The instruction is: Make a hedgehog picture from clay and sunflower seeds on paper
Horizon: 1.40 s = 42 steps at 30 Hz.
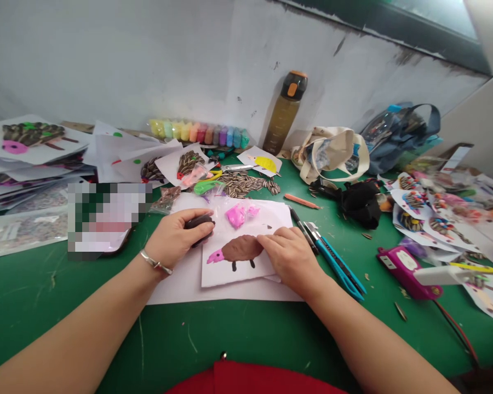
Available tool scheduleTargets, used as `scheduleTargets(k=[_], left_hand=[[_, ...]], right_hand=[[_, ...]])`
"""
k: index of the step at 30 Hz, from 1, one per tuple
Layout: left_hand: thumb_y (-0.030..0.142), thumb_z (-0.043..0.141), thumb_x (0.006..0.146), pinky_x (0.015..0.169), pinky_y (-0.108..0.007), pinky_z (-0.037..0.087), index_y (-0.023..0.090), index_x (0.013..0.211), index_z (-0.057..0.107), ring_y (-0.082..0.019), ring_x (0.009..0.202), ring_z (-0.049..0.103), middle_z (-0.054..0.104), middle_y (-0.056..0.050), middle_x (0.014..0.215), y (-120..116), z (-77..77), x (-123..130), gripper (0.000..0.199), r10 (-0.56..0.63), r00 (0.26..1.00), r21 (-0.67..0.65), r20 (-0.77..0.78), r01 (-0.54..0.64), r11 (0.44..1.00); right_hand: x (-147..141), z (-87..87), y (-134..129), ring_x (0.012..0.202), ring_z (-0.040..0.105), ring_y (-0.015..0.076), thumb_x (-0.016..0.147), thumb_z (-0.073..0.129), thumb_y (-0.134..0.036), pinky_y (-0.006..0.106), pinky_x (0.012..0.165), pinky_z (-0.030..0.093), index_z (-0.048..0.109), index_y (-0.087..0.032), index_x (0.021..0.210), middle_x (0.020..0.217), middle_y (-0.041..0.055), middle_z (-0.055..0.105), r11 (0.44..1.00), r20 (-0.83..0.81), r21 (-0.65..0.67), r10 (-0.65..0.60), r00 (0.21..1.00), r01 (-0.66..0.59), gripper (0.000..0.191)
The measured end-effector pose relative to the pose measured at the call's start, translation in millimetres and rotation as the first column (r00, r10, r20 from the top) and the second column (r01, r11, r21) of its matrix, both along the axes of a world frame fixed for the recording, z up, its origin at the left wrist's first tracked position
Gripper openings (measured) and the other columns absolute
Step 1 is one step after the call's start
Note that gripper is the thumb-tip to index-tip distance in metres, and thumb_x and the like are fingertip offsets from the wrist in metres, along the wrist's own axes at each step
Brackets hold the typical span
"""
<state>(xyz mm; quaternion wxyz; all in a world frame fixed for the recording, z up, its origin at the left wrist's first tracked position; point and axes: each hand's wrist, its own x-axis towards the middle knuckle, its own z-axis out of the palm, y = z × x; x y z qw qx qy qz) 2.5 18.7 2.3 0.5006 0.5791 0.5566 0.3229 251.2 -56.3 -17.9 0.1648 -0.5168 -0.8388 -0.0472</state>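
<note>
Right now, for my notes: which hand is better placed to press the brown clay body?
Probably the right hand: its fingers touch the brown clay body, while the left hand holds a dark clay lump.

Scuffed white wall behind a green-topped table; dark window frame top right (paint chipped just below it), pale panel at right.

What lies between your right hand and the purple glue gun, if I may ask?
In the head view, two craft knives, one blue-handled, lie between your right hand and the purple glue gun.
</note>
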Motion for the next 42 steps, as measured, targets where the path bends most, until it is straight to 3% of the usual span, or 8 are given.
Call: scheduleTargets(k=[8,14,22,29,32,37,39,42], left_hand=[[0.043,0.077,0.062,0.067,-0.029,0.053,0.018,0.104,0.071,-0.017,0.070,0.064,0.071,-0.006,0.089,0.6,-4.0,-0.1,0.050,0.015,0.999,-0.013,0.052,-0.015,1.000],[0.044,0.076,0.064,0.065,-0.027,0.051,0.018,0.105,0.070,-0.015,0.070,0.062,0.070,-0.006,0.089,0.7,-2.9,0.1,0.049,0.003,1.000,-0.004,0.021,-0.003,1.000],[0.043,0.077,0.063,0.067,-0.029,0.053,0.019,0.106,0.070,-0.016,0.069,0.063,0.070,-0.005,0.086,1.3,-5.5,-0.5,0.050,0.009,0.998,-0.030,0.057,-0.007,1.000],[0.042,0.076,0.063,0.065,-0.029,0.052,0.017,0.104,0.070,-0.017,0.071,0.063,0.070,-0.006,0.088,-1.6,-2.7,2.3,0.049,0.015,0.999,-0.020,0.047,-0.014,1.000],[0.043,0.076,0.063,0.066,-0.029,0.052,0.017,0.104,0.070,-0.018,0.072,0.064,0.070,-0.006,0.090,-2.3,-1.7,2.8,0.049,0.017,0.999,-0.016,0.035,-0.017,1.000],[0.045,0.075,0.065,0.062,-0.028,0.051,0.017,0.105,0.070,-0.018,0.071,0.063,0.071,-0.007,0.090,-1.2,-2.3,2.3,0.049,0.004,1.000,-0.010,-0.008,-0.004,1.000],[0.045,0.074,0.065,0.064,-0.029,0.052,0.017,0.106,0.070,-0.018,0.072,0.063,0.071,-0.007,0.091,-0.4,-3.1,1.8,0.049,-0.001,1.000,-0.001,-0.023,0.001,1.000],[0.046,0.074,0.065,0.068,-0.030,0.052,0.017,0.106,0.070,-0.019,0.074,0.064,0.071,-0.008,0.093,0.4,-3.9,1.4,0.050,-0.003,0.999,0.009,-0.036,0.003,1.000]], right_hand=[[7.8,2.4,5.6,0.083,0.060,0.0187,0.092,0.050,-0.018,0.030,0.073,0.040,0.069,-0.024,0.104,0.089,0.0038,0.072,0.974,-0.190,-0.207,-0.128,0.973,0.088,0.023],[13.6,1.8,6.0,0.082,0.063,0.0184,0.092,0.049,-0.018,0.030,0.075,0.040,0.070,-0.024,0.105,0.087,0.0042,0.072,0.973,-0.201,-0.211,-0.136,0.970,0.093,0.025],[7.4,2.6,-3.2,0.096,0.060,0.0233,0.087,0.043,-0.006,0.038,0.084,0.036,0.057,-0.014,0.124,0.093,0.0085,0.073,0.994,-0.023,-0.111,-0.008,1.000,0.005,0.041],[-17.7,8.8,-21.5,0.107,0.056,0.0322,0.080,0.039,0.000,0.051,0.094,0.037,0.043,-0.001,0.135,0.116,0.0222,0.064,0.997,0.183,-0.079,-0.012,0.983,0.027,0.055],[-15.4,8.7,-20.8,0.112,0.055,0.0320,0.075,0.040,0.002,0.053,0.100,0.036,0.042,-0.002,0.136,0.120,0.0211,0.063,0.989,0.095,-0.140,-0.030,0.995,0.043,0.062],[3.5,10.6,-9.3,0.111,0.060,0.0220,0.073,0.037,-0.001,0.039,0.093,0.050,0.047,-0.015,0.135,0.118,0.0084,0.067,0.920,-0.251,-0.368,-0.235,0.939,0.132,0.064],[7.0,12.3,-7.0,0.112,0.060,0.0210,0.074,0.037,-0.002,0.038,0.094,0.050,0.048,-0.016,0.135,0.117,0.0059,0.068,0.901,-0.294,-0.414,-0.266,0.918,0.128,0.063],[6.3,12.4,-7.0,0.110,0.061,0.0219,0.074,0.037,-0.002,0.038,0.094,0.050,0.052,-0.013,0.131,0.117,0.0090,0.068,0.924,-0.270,-0.366,-0.222,0.937,0.114,0.060]])
